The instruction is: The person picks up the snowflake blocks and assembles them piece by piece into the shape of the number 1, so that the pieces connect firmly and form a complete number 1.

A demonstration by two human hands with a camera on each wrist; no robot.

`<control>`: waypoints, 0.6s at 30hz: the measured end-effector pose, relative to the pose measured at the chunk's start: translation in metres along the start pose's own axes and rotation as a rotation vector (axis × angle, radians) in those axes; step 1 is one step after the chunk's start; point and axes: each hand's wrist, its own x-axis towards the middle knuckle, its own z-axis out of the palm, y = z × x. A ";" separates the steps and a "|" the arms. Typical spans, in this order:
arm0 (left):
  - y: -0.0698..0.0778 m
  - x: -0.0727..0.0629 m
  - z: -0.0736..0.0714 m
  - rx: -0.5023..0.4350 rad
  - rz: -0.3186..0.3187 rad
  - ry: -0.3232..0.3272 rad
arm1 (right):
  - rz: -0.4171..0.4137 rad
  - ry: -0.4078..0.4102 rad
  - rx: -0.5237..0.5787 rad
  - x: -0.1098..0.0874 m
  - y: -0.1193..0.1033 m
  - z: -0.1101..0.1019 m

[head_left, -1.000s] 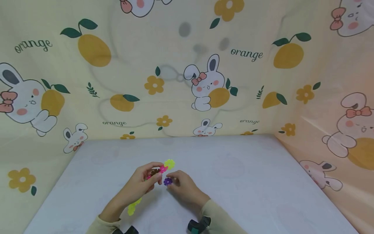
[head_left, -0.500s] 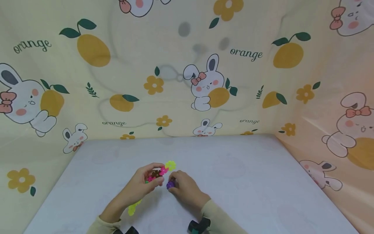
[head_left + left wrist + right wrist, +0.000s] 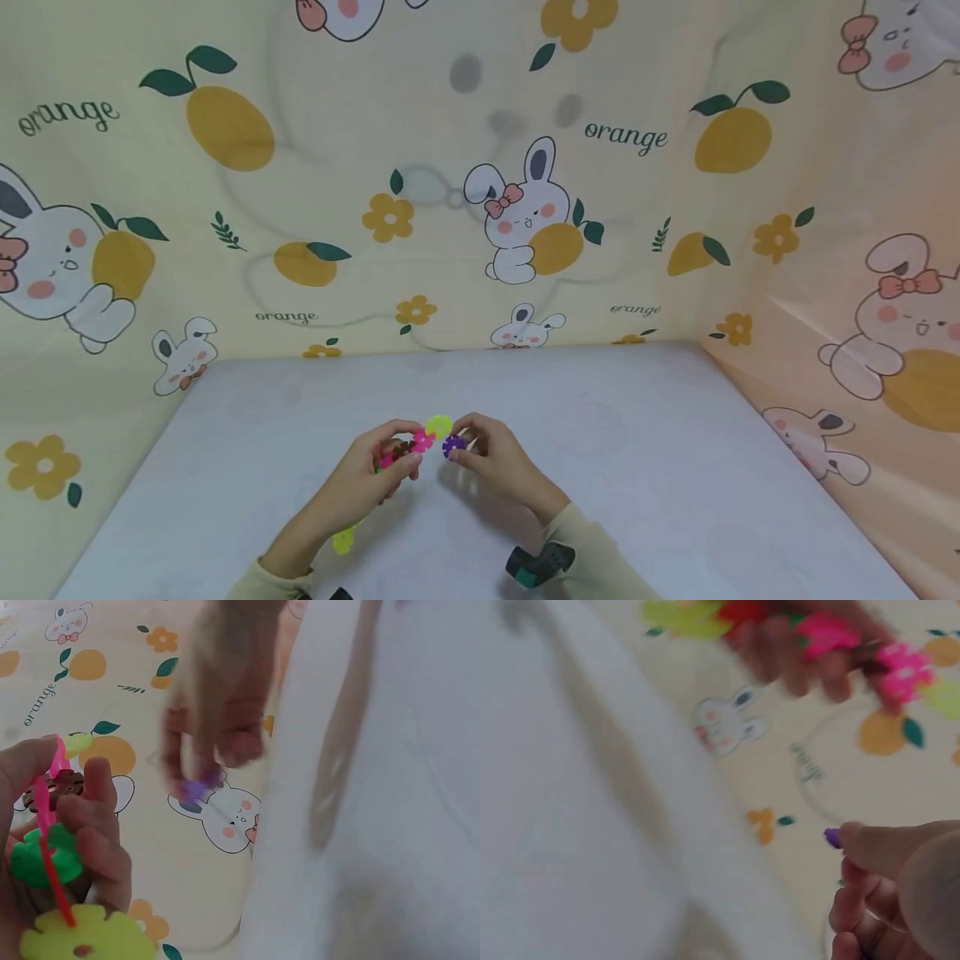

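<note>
My left hand (image 3: 356, 475) grips a chain of interlocked flower-shaped plastic discs. At the chain's far end, past my fingertips, sit a pink disc (image 3: 423, 440) and a yellow disc (image 3: 438, 427). Within the hand, the left wrist view shows a brown disc (image 3: 60, 787) and a green disc (image 3: 49, 855). A red disc (image 3: 57, 881), edge-on, joins another yellow disc (image 3: 86, 937) at the near end. Between thumb and fingers, my right hand (image 3: 506, 458) pinches a loose purple flower disc (image 3: 453, 447), close beside the far yellow disc. Only the purple rim shows in the right wrist view.
Both hands are above a white-covered table (image 3: 637, 467). A cream curtain (image 3: 337, 167) printed with rabbits and oranges stands behind it and along the sides. A dark strap device (image 3: 540, 565) sits on the right wrist.
My right hand has risen and moved right with the purple disc, now level with the chain's yellow end and turned face-on. The left hand barely moves; the head view has shifted slightly.
</note>
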 end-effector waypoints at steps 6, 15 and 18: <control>0.000 -0.001 0.001 -0.004 -0.002 -0.009 | -0.062 0.049 0.190 -0.005 -0.020 -0.015; 0.003 0.000 0.002 0.029 0.003 -0.009 | -0.124 0.127 0.235 -0.013 -0.037 -0.023; 0.003 0.000 0.002 0.042 -0.010 -0.002 | -0.150 0.154 0.230 -0.015 -0.040 -0.025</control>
